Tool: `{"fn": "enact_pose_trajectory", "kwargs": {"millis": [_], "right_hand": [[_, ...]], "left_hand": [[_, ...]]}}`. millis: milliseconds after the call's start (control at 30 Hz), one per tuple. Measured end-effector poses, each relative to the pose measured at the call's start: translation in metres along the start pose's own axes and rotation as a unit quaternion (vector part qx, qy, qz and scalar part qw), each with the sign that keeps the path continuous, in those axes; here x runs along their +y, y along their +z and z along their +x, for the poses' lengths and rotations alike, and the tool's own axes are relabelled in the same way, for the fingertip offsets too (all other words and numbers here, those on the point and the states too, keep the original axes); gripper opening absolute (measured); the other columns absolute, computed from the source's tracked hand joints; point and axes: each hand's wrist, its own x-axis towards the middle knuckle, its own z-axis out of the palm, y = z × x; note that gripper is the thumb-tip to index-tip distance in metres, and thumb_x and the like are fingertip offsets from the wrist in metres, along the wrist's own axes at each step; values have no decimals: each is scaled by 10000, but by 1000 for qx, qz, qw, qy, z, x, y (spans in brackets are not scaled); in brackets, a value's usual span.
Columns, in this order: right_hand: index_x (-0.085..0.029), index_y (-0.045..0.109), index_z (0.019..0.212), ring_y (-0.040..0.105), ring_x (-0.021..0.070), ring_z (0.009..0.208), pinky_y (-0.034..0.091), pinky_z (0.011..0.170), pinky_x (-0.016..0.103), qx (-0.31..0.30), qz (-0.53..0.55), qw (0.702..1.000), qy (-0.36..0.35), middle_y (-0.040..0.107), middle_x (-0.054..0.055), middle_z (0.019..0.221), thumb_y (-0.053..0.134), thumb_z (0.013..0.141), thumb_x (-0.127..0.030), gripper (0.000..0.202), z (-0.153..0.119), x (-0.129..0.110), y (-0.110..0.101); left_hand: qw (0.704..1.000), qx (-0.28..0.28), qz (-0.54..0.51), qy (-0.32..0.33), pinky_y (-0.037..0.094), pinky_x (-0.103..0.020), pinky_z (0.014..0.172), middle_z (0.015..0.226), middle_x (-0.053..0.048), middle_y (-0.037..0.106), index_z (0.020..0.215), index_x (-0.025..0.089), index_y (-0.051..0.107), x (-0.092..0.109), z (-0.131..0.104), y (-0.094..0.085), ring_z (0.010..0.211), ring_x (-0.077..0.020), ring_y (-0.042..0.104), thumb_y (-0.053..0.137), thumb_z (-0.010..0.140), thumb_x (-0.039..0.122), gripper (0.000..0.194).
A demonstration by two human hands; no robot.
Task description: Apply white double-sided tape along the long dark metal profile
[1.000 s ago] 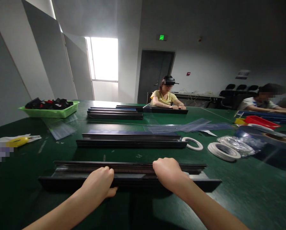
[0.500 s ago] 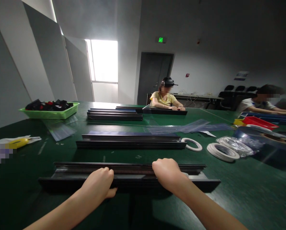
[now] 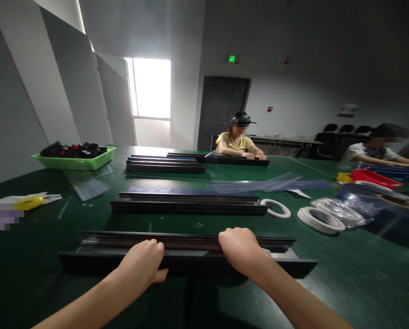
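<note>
A long black channel-shaped profile (image 3: 98, 261) lies crosswise on the green table in front of me, its pale inner trough facing up. My left hand (image 3: 144, 257) grips its near wall left of the middle, fingers curled inside and thumb outside. My right hand (image 3: 240, 246) is closed in a fist over the trough, right of the middle. Its fingertips are hidden, and I cannot make out what they hold. Something whitish shows just behind that wrist. A second black profile (image 3: 187, 208) lies parallel farther back.
Beyond are stacked profiles (image 3: 166, 168), clear plastic strips (image 3: 259, 184) and a green basket (image 3: 74, 162) of black and red parts. White tape rolls (image 3: 321, 221) and a large film roll (image 3: 372, 205) lie right. A yellow-handled tool (image 3: 29, 202) lies left. Two people sit across the table.
The whole view has shifted slightly. Both hands keep their places on the near profile, with no clear movement along it.
</note>
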Motion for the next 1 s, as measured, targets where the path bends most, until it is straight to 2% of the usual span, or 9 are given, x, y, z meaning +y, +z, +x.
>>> {"fn": "enact_pose_trajectory", "kwargs": {"millis": [200,433,667,1000], "right_hand": [[-125,727,949,684,301,939,529,737,348,-4,0,1000,-4,728,157,995,610,711,-25,284,0,0,0],[-119,728,954,682,297,948,525,734,335,5,0,1000,-7,724,170,997,582,724,-20,290,0,1,1],[-119,728,956,688,281,928,507,722,301,-2,-5,1000,-2,721,185,984,661,715,-90,252,1,1,3],[-134,732,948,691,277,913,510,722,300,-5,-7,1000,-1,728,170,971,689,691,-101,262,1,2,4]], "left_hand": [[1000,-1,4,-5,528,-393,805,928,-166,703,895,108,642,1,-1,-2,918,-324,678,574,749,319,266],[1000,16,-5,-13,519,-362,817,968,-159,687,892,118,641,-1,1,5,939,-305,664,601,731,335,274],[1000,9,15,-9,509,-387,850,1003,-188,662,905,86,662,4,-1,1,976,-316,632,567,742,342,318],[1000,-14,13,-10,506,-388,828,1108,-135,636,1098,208,639,5,-2,-6,1046,-306,595,601,727,325,391]]}}
